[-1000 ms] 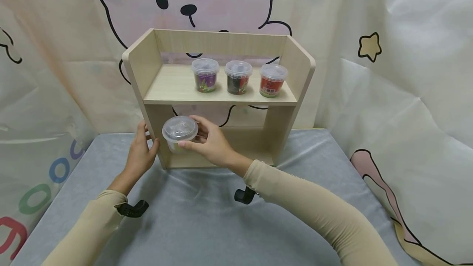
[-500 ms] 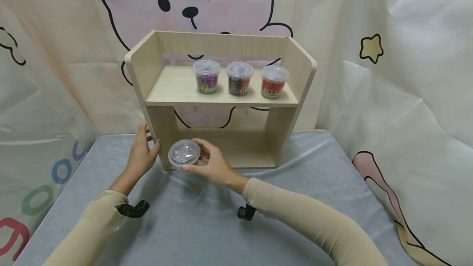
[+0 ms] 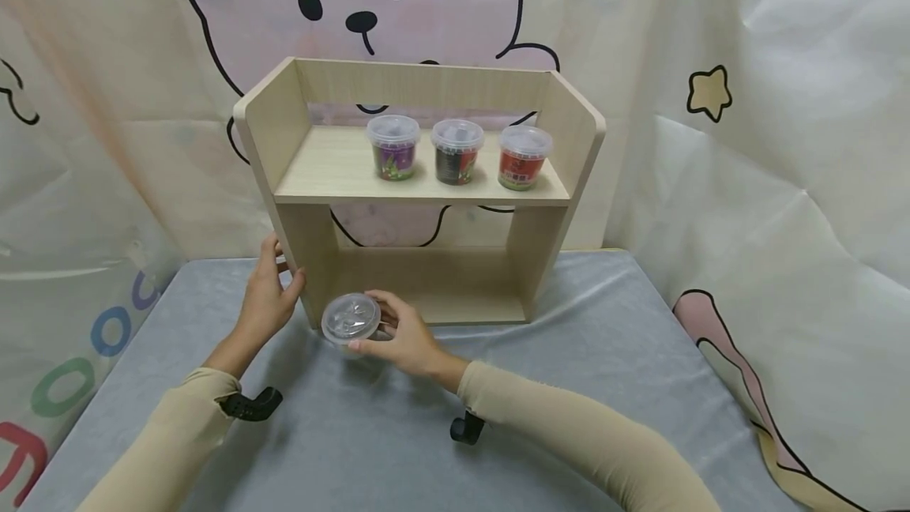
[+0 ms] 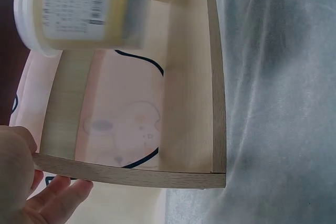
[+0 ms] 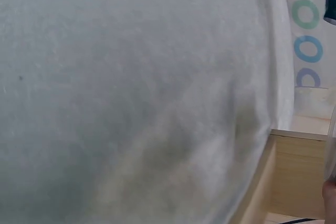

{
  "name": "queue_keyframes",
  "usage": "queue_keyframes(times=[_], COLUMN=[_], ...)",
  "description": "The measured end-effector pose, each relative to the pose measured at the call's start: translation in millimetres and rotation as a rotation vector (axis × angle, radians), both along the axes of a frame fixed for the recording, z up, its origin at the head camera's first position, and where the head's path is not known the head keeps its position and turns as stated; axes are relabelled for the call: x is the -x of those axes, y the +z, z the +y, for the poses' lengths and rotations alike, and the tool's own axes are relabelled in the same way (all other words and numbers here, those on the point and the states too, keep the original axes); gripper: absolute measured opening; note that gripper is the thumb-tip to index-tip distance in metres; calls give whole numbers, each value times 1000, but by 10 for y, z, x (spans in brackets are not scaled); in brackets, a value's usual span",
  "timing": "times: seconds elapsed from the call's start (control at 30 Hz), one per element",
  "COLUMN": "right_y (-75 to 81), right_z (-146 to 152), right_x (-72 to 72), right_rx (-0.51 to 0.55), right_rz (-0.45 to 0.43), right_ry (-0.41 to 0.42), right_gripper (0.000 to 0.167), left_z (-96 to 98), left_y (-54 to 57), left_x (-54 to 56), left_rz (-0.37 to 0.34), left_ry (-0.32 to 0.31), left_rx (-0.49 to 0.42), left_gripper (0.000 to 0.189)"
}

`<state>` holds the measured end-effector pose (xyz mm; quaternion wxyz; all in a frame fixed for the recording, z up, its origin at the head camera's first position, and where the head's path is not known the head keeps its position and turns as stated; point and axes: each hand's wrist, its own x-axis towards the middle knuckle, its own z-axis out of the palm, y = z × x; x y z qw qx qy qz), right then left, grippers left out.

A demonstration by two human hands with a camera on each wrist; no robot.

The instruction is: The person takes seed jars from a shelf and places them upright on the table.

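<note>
Nearest: cloth-covered bench [image 3: 355, 457]; a shadow is seen on it beneath the right grip [image 3: 400, 336]. The right grip is clamped on a lidded cup [image 3: 351, 318], thumb on the near side, fingers on the far. The cup is held roughly upright, just before the shelf's foot; contact of its base with the bench cannot be told.

Handling (judged): light, thin plastic; the wall likely flexes if squeezed and may be slippery. The lid could pop if lifted by its rim. Hold is best taken round the body, below the lid, with mild pressure.

Beyond the cup, the left grip [image 3: 268, 295] is closed on the side board of the shelf [image 3: 441, 201], thumb at the front edge; steadying is presumed.

Above and beyond the right grip, purple cup [image 3: 394, 158], black cup [image 3: 456, 164] and red cup [image 3: 521, 167] are stood in a row. Farthest: printed curtain [image 3: 647, 180].
</note>
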<state>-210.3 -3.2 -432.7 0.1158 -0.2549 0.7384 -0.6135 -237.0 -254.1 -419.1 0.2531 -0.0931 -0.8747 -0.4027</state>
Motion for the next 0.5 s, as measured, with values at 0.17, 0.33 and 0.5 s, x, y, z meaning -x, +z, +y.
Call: queue_keyframes(times=[0.17,0.33,0.5], right_y=[-104,-196,-315], right_z=[-37,-79,-138], right_x=[-6,30,41], right_rx=[-35,-38,-5], right_rz=[-18,-36,-99], right_ry=[10,14,25], right_gripper=[77,75,77], left_z=[0,0,6], left_y=[3,3,4], left_x=[4,11,7], left_rz=[4,13,9], left_ry=[6,9,7], left_rx=[2,-2,-12], left_gripper=[69,69,68])
